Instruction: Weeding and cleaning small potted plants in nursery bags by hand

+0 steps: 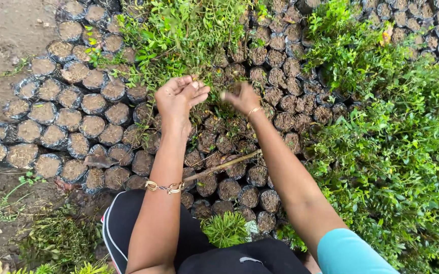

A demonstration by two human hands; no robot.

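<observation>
Both my arms reach forward over rows of small black nursery bags (pixel 93 103) filled with soil. My left hand (pixel 179 96) has its fingers bunched at the thin stems of a leafy green seedling clump (pixel 189 30), touching them. My right hand (pixel 240 97) is blurred, with fingers curled near the same stems; whether it grips anything cannot be seen. A gold bracelet sits on each wrist.
Dense green seedlings (pixel 397 147) fill the right side. A thin brown stick (pixel 224 165) lies across the bags below my hands. Bare dirt ground (pixel 6 30) runs along the left. My knees in black trousers (pixel 128 223) are at the bottom edge.
</observation>
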